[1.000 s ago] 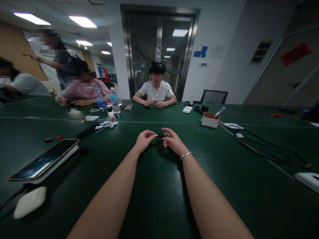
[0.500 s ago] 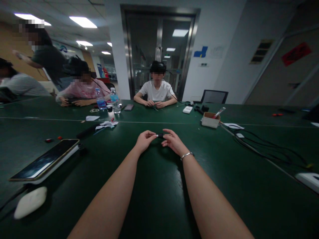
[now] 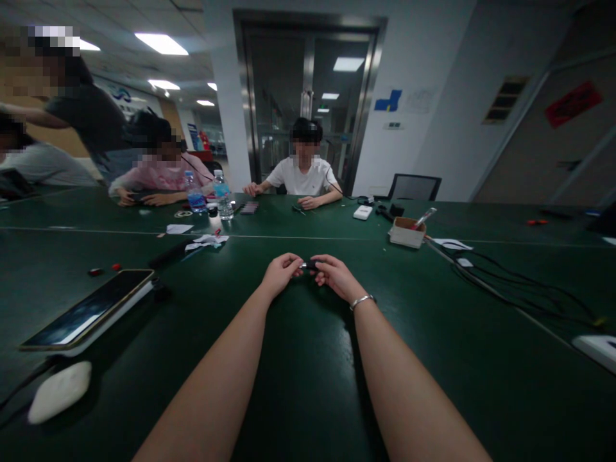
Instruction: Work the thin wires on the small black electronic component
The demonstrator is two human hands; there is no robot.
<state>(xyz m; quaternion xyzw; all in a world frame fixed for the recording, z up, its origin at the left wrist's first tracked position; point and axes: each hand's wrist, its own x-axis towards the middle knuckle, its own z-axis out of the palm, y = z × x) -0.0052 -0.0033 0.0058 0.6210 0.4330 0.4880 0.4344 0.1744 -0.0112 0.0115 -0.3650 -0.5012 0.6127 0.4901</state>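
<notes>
Between my two hands, just above the green table (image 3: 308,359), is a small dark rod-like piece (image 3: 310,264) with a silver end. Its exact kind is too small to make out. My left hand (image 3: 280,276) pinches the silver end with thumb and fingertips. From the other side, my right hand (image 3: 335,278), with a silver bangle (image 3: 362,301) at the wrist, grips the black part. Fingers cover part of the piece at both ends.
On the left lie a phone (image 3: 91,308), a white mouse-like object (image 3: 60,391) and crumpled paper (image 3: 206,242). Bottles (image 3: 222,196) stand farther back. A small box (image 3: 407,232) and black cables (image 3: 520,282) are on the right. A person in white (image 3: 305,176) sits opposite.
The fingers of my right hand have closed in more tightly around the black part. The person opposite has moved one hand outward toward the bottles. At far left, a standing person's arm has shifted.
</notes>
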